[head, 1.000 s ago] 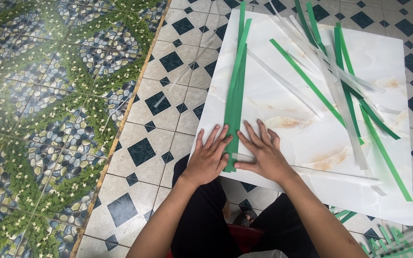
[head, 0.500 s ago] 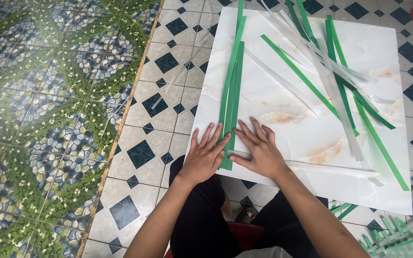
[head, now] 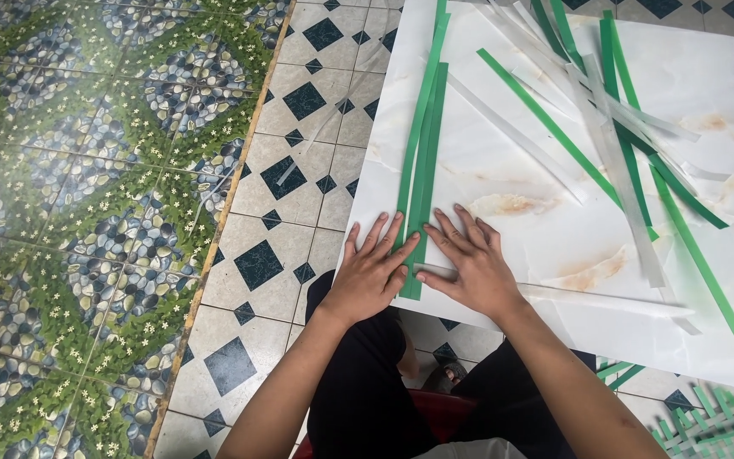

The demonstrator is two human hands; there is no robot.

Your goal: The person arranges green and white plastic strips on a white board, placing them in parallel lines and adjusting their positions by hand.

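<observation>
Long green paper strips [head: 425,144] lie side by side along the left part of a white marbled board [head: 545,221] on the floor. My left hand [head: 373,270] rests flat with fingers spread on the board's near left edge, touching the strips' near ends. My right hand [head: 471,262] lies flat just right of those ends, fingers spread, thumb on a white strip [head: 605,299] that runs rightward. Neither hand grips anything.
More green strips [head: 622,127] and white strips [head: 613,161] lie crossed on the board's right half. A pile of green strips [head: 707,416] sits at the lower right. Black-and-white floor tiles [head: 299,170] border a green pebble-patterned floor [head: 87,212] on the left.
The view has shifted slightly; both hands stay flat at the strips' near ends, pressed a little closer together around them.
</observation>
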